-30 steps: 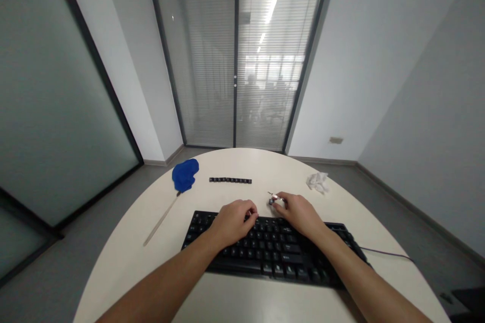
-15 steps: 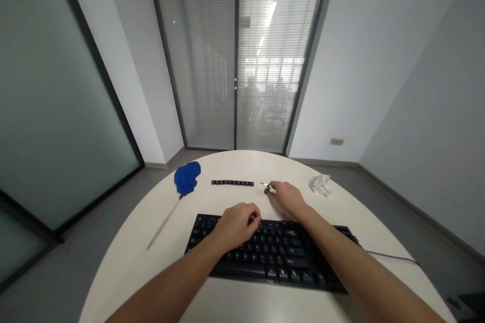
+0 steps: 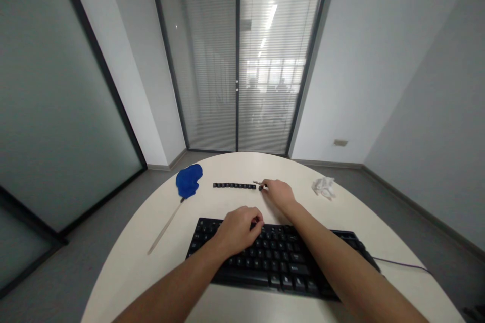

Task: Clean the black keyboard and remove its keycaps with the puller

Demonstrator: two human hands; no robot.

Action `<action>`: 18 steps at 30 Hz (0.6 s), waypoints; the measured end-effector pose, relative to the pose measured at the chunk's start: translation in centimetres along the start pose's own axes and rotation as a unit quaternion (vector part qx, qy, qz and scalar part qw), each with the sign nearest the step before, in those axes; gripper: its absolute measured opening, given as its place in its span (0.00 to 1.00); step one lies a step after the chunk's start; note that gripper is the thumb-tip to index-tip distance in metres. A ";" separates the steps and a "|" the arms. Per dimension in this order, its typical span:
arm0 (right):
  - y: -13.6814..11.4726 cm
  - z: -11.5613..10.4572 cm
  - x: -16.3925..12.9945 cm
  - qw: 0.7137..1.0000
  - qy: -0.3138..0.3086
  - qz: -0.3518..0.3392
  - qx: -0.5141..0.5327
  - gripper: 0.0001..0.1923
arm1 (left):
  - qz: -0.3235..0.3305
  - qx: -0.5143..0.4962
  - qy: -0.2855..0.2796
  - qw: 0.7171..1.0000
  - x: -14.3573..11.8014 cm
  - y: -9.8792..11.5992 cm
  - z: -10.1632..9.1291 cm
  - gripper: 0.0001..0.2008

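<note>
Round pale tabletop (image 3: 125, 267) filling the lower view, grey floor around it, slatted glass doors (image 3: 238, 60) beyond. Black keyboard (image 3: 280, 265) lying across the near middle of the tabletop, cable trailing off to the right. Blue cleaning pad (image 3: 188, 180) on a long thin handle (image 3: 164, 227) resting at the left, pad toward the far edge, handle slanting back toward the near left. Left hand (image 3: 240, 229) curled loosely over the upper left keys of the keyboard, fingers bent down and touching the keys, nothing seen clamped inside. Right hand (image 3: 278, 193) stretched past the keyboard's far edge, fingers pinched together on a small metal keycap puller (image 3: 258, 183) with a dark keycap (image 3: 261, 188) at its tip; keycap just off the right end of the row, whether touching the tabletop cannot be told. Crumpled white tissue (image 3: 324, 186) at the far right, well apart from both hands. Row of black keycaps (image 3: 234, 185) laid end to end in a straight line beyond the keyboard, between the blue pad and the right hand.
</note>
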State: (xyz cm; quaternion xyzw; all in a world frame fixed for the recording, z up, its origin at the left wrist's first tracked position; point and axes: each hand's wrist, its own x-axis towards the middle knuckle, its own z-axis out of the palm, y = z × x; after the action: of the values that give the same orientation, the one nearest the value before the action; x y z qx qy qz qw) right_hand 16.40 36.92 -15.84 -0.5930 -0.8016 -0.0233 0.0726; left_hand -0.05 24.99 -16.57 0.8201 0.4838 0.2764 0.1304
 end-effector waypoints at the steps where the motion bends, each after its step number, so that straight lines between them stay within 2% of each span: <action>1: -0.1 0.1 0.0 1.000 0.001 -0.002 -0.002 0.13 | 0.001 -0.001 0.000 1.000 0.0 0.0 0.0 0.05; 13: -0.6 0.4 -0.4 1.000 0.013 0.004 0.018 0.15 | 0.002 -0.003 0.003 1.000 0.0 0.1 0.0 0.05; 18: -0.4 -0.6 -0.9 0.997 0.039 0.025 0.055 0.18 | 0.007 -0.002 0.003 1.000 -0.1 -0.1 0.2 0.05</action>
State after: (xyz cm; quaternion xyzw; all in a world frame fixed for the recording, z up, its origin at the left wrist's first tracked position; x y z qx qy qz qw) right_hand 16.35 35.89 -15.35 -0.6065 -0.7832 -0.0003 0.1369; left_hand -0.02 24.99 -16.76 0.8220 0.4783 0.2809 0.1286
